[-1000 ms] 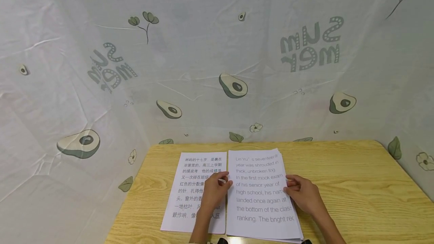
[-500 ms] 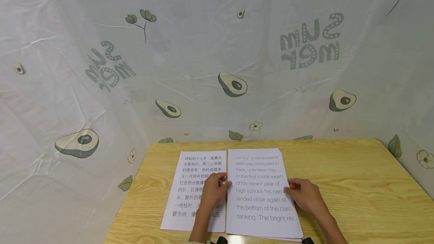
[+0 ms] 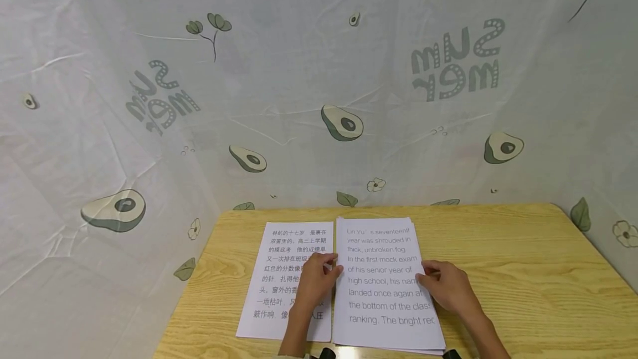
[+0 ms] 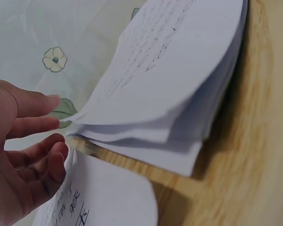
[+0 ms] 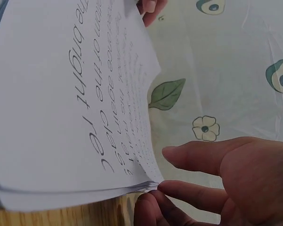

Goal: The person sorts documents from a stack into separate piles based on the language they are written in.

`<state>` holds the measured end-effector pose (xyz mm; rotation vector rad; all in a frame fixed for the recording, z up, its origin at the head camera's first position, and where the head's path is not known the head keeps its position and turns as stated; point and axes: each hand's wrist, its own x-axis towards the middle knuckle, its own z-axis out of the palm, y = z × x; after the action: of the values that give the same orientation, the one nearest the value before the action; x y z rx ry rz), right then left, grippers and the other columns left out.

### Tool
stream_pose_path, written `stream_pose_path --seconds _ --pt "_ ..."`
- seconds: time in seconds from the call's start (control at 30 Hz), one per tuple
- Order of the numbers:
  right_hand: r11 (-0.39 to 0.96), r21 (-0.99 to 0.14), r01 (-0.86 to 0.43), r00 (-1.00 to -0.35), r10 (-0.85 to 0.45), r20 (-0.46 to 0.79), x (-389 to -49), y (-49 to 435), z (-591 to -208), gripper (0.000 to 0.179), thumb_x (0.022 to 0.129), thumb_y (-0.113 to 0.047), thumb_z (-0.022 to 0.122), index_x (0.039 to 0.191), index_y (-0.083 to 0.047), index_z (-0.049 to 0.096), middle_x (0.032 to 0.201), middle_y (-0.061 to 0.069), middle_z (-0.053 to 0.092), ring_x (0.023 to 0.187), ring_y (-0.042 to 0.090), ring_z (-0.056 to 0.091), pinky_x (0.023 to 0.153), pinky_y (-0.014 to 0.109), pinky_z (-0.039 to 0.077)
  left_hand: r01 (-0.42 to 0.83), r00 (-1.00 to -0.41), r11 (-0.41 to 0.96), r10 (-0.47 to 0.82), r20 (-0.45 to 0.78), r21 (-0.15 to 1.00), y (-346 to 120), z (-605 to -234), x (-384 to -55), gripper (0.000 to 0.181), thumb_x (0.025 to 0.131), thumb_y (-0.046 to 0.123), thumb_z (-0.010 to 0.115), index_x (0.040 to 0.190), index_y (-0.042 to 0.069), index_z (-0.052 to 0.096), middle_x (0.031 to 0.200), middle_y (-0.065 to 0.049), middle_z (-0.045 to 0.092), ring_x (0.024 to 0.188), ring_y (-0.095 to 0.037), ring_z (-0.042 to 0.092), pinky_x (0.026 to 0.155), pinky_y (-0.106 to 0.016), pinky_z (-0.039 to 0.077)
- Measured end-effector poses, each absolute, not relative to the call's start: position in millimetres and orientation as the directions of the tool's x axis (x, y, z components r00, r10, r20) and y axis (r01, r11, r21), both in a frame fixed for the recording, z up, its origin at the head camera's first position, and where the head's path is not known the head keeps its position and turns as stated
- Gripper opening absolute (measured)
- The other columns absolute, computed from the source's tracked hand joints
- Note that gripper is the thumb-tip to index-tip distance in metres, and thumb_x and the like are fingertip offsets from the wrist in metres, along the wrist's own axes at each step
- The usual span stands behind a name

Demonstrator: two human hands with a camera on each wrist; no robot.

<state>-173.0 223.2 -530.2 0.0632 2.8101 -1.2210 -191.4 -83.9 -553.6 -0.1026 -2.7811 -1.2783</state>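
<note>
A stack of white sheets with large English print [image 3: 379,314] lies in front of me in the head view. My left hand [image 3: 313,284] is at its left edge, and my right hand [image 3: 447,288] is at its right edge. The left wrist view shows the left hand's thumb and index finger stretched toward the bowed, slightly fanned sheets [image 4: 179,94]; its other fingers bend loosely. In the right wrist view, the right index fingertip touches the paper edge, while the thumb stands apart above it. Under the left hand and forearm lie white sheets with Chinese print [image 3: 279,292], partly hidden.
Both sets of paper lie side by side on a wood-grain table [image 3: 523,281]. Behind and to the left hangs a pale cloth [image 3: 294,71] printed with avocados and leaves. Two small black objects [image 3: 327,353] show at the bottom edge of the head view.
Both hands stay at the stack's two side edges. Its top sheet has shifted slightly, and a bit of paper beneath now peeks out at the upper left corner. The right fingers have moved slightly.
</note>
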Motion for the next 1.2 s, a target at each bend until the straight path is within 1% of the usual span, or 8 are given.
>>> stream_pose_path --seconds 0.07,0.27,0.5,0.6,0.77,0.9,1.07,1.2 --pt "0.675 -0.735 0.072 -0.996 0.014 -0.085 -173.2 222.6 -529.5 0.05 0.097 -0.018 0.074 0.136 0.013 0.066 0.116 0.021 0.074 0.098 0.028 0.074 0.073 0.032 0.055 0.103 -0.994 0.639 0.032 0.108 0.762 -82.5 -552.2 -191.2 0.036 0.095 0.02 0.081 0.129 0.008 0.078 0.107 -0.004 0.071 0.085 -0.008 0.058 0.07 -0.02 0.05" --pt "0.667 -0.742 0.068 -0.997 0.018 -0.075 -173.2 222.1 -529.2 0.05 0.096 -0.018 0.076 0.135 0.013 0.066 0.114 0.02 0.074 0.097 0.027 0.074 0.074 0.032 0.056 0.078 -0.996 0.571 0.008 0.09 0.817 -76.2 -551.1 -191.5 0.037 0.093 0.016 0.082 0.129 0.011 0.078 0.102 0.001 0.072 0.087 -0.007 0.063 0.076 -0.02 0.054" --pt "0.654 -0.752 0.076 -0.996 0.016 -0.087 -173.8 223.4 -530.7 0.053 0.096 -0.017 0.077 0.136 0.014 0.064 0.113 0.019 0.074 0.096 0.026 0.074 0.072 0.031 0.056 0.074 -0.996 0.516 -0.007 0.091 0.854 -69.3 -551.2 -189.7 0.041 0.091 0.002 0.08 0.131 0.008 0.075 0.102 -0.002 0.073 0.083 -0.004 0.065 0.071 -0.018 0.056" --pt "0.646 -0.76 0.076 -0.997 0.024 -0.079 -173.3 224.5 -531.1 0.052 0.095 -0.014 0.077 0.136 0.014 0.064 0.113 0.02 0.075 0.097 0.027 0.075 0.072 0.029 0.057 0.062 -0.996 0.486 -0.026 0.086 0.872 -68.1 -551.5 -190.3 0.041 0.09 -0.001 0.078 0.13 0.008 0.075 0.102 -0.002 0.073 0.082 -0.004 0.066 0.07 -0.017 0.056" --pt "0.636 -0.77 0.051 -0.999 0.041 -0.032 -171.4 226.6 -529.7 0.046 0.094 -0.007 0.076 0.133 0.013 0.065 0.112 0.022 0.076 0.097 0.03 0.077 0.074 0.026 0.058 0.037 -0.997 0.389 -0.05 0.061 0.92 -68.7 -551.6 -191.4 0.04 0.09 -0.002 0.077 0.129 0.009 0.076 0.103 -0.002 0.074 0.082 -0.006 0.069 0.067 -0.02 0.06" --pt "0.631 -0.775 0.04 -0.999 0.053 -0.009 -170.2 228.4 -525.3 0.043 0.094 -0.004 0.074 0.133 0.012 0.066 0.112 0.022 0.076 0.096 0.028 0.076 0.073 0.022 0.056 0.034 -0.998 0.308 -0.036 0.047 0.951 -70.8 -550.7 -191.9 0.04 0.091 -0.001 0.076 0.13 0.008 0.076 0.107 -0.007 0.074 0.083 -0.009 0.071 0.067 -0.022 0.061" --pt "0.622 -0.782 0.039 -0.999 0.051 -0.009 -169.3 232.8 -519.0 0.043 0.096 -0.004 0.074 0.135 0.011 0.066 0.113 0.022 0.076 0.096 0.027 0.075 0.073 0.02 0.055 0.029 -0.999 0.255 -0.03 0.038 0.967 -72.7 -548.8 -192.5 0.04 0.093 -0.001 0.075 0.132 0.008 0.075 0.11 -0.009 0.073 0.083 -0.009 0.072 0.069 -0.022 0.062" --pt "0.585 -0.809 0.057 -0.998 0.044 -0.038 -168.7 236.9 -516.2 0.044 0.098 -0.005 0.072 0.139 0.009 0.064 0.118 0.022 0.074 0.098 0.025 0.074 0.073 0.021 0.057 0.017 -0.999 0.22 -0.03 0.024 0.975 -74.3 -545.9 -192.5 0.041 0.094 -0.001 0.075 0.134 0.009 0.074 0.112 -0.009 0.071 0.084 -0.009 0.071 0.068 -0.023 0.062"
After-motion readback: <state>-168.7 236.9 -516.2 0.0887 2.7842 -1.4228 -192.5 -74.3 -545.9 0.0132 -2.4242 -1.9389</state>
